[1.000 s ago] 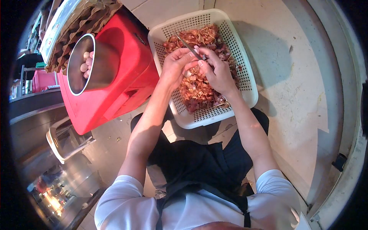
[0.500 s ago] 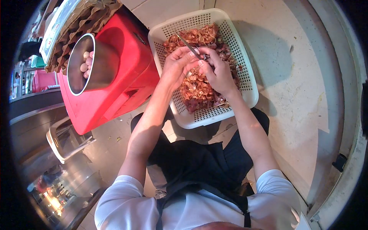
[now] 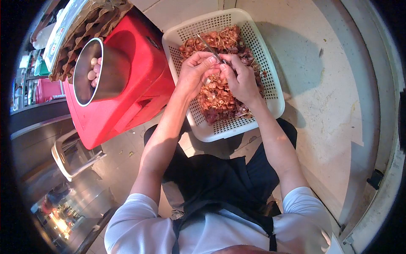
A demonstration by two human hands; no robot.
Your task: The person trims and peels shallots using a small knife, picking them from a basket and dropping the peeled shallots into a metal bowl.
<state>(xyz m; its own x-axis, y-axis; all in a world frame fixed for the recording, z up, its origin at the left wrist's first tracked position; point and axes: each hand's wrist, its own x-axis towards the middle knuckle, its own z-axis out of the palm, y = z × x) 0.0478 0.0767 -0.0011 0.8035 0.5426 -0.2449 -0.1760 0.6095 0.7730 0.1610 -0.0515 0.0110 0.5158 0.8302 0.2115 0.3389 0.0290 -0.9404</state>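
Observation:
Both my hands are over a white perforated basket (image 3: pixel 277 91) that holds a heap of small reddish-brown bulbs with papery skins and stringy roots, which look like shallots (image 3: pixel 218 99). My right hand (image 3: pixel 242 78) is closed on a small knife (image 3: pixel 206 43), whose thin blade points up and to the left past the other hand's fingers. My left hand (image 3: pixel 196 72) is closed in a pinch beside the blade, its fingertips almost meeting those of my right hand. Whatever lies between the left fingertips is mostly hidden.
To the left, a steel bowl (image 3: pixel 114 70) with several pale pink peeled bulbs (image 3: pixel 94 74) is tilted on a red box (image 3: pixel 139 91). Cardboard egg trays (image 3: pixel 91 29) are behind it. A pale-framed stool (image 3: pixel 59 154) is lower left; a wall (image 3: pixel 334 84) is at right.
My hands stay in nearly the same place, with small finger movements around the knife. The blade has shifted very slightly; the basket and bowl look the same.

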